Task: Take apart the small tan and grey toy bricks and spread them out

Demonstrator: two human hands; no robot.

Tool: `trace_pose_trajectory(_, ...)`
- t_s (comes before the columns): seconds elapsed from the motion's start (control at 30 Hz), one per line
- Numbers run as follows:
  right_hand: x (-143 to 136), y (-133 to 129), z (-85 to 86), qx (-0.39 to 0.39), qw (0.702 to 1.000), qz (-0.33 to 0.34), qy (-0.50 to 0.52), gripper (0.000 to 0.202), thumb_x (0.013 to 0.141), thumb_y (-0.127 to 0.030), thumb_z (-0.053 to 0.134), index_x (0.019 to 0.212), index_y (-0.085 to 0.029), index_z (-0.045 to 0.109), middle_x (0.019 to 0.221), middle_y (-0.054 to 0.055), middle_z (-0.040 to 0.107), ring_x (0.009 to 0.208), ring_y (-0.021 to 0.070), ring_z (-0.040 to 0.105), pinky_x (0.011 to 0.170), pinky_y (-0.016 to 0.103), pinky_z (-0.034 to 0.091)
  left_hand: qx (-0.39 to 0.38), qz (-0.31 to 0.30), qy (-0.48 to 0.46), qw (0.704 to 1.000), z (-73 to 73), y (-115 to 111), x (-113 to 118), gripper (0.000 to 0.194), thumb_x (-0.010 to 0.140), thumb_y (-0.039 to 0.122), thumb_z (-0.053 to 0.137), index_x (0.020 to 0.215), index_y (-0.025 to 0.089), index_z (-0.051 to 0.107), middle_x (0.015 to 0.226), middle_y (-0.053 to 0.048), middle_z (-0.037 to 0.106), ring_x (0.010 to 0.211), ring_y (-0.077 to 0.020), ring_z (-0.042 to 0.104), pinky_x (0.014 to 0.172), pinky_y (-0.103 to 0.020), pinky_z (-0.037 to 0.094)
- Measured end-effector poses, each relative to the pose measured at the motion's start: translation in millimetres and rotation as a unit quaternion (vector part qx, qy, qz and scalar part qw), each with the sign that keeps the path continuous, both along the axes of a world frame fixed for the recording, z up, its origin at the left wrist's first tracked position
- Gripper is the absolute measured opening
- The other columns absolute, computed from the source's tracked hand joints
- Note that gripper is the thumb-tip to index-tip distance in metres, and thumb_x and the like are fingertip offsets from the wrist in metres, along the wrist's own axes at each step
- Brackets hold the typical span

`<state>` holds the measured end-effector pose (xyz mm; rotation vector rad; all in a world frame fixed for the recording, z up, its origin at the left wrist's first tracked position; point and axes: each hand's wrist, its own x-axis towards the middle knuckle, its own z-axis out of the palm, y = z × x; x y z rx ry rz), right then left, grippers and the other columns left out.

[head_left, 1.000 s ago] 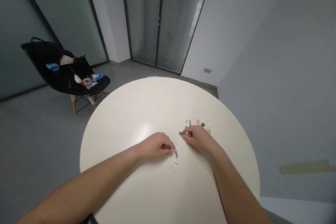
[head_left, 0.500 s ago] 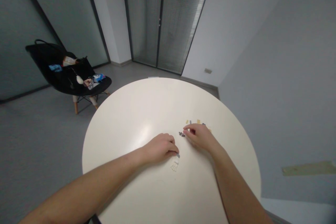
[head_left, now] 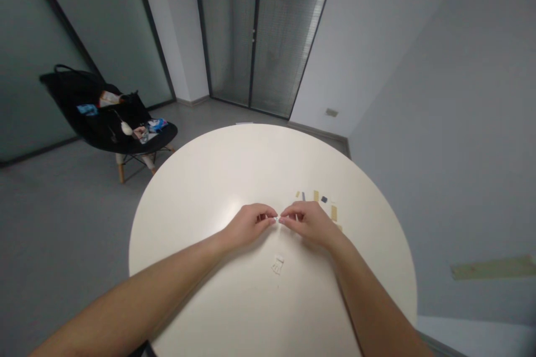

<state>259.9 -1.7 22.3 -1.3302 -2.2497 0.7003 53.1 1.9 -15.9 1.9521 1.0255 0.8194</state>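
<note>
Pale walls (head_left: 402, 28) and glass panels enclose a quiet corner, with a round white surface (head_left: 234, 162) filling most of my view. Just above its middle, the left hand (head_left: 253, 222) and the right hand (head_left: 307, 220) meet fingertip to fingertip, both with their fingers pinched on a small piece (head_left: 277, 219). It looks light with a touch of dark, but from where I stand I can't tell whether it is one part or two.

To my eye, the risk lies in that tiny grip: with so little to hold, uneven pressure from either side could make the piece slip, twist or spring away. The fingertips also cover most of it, so a poor alignment could easily go unnoticed. A dropped wrist might sweep the loose bits; the right hand is very near a grey strip (head_left: 304, 196), a dark piece (head_left: 324, 199) and a yellow rectangle (head_left: 334, 212). Below the hands, well apart from them, a pale fan-shaped piece (head_left: 277, 265) lies flat and could be hard to spot against the white.

Beyond the surface stands a black chair (head_left: 65, 95) strewn with packets, and a glazed door (head_left: 228, 28); to the right, a strip of tape (head_left: 494, 268) marks the wall.
</note>
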Motion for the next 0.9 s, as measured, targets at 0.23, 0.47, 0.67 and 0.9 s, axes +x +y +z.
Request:
trace_pose_trajectory(0.23,-6,0,-4.5,0.041,0.999,0.025,-0.024,0.014,0.079,-0.033,0.067,0.082,-0.020,0.073,0.066,0.001,0.064,0.057,0.0098,0.051,0.059,0.022,0.036,-0.017,-0.001,-0.031,0.999,-3.2,0,-1,0.015,0.084,0.026,0.059,0.090,0.019,0.071,0.082,-0.001,0.070,0.070,-0.0130,0.058,0.065,-0.024,0.042)
trace_pose_trajectory(0.47,1,0,3.5,0.044,0.998,0.003,-0.035,0.013,0.081,-0.029,0.063,0.083,-0.021,0.073,0.067,0.001,0.065,0.058,0.0103,0.051,0.059,0.023,0.036,-0.023,0.002,-0.034,0.999,-5.4,0,-1,0.019,0.084,0.027,0.058,0.098,0.018,0.068,0.080,-0.001,0.068,0.066,-0.0118,0.055,0.064,-0.024,0.044)
trace_pose_trajectory(0.67,48,10,11.5,0.091,0.982,-0.168,-0.002,0.030,0.081,-0.043,0.059,0.090,-0.019,0.074,0.076,0.006,0.070,0.060,0.0137,0.054,0.058,0.026,0.040,-0.012,-0.002,-0.012,1.000,-5.5,-1,-2,0.019,0.084,0.025,0.057,0.098,0.018,0.069,0.078,-0.001,0.068,0.064,-0.0112,0.053,0.062,-0.024,0.043)
trace_pose_trajectory(0.9,112,23,1.1,0.049,0.941,-0.311,-0.124,0.028,0.075,-0.039,0.060,0.087,-0.019,0.076,0.077,0.006,0.072,0.066,0.0178,0.060,0.064,0.028,0.042,0.015,-0.086,0.009,0.996,1.3,-5,-4,0.016,0.082,0.025,0.062,0.092,0.017,0.070,0.087,-0.004,0.068,0.069,-0.0118,0.056,0.064,-0.022,0.044)
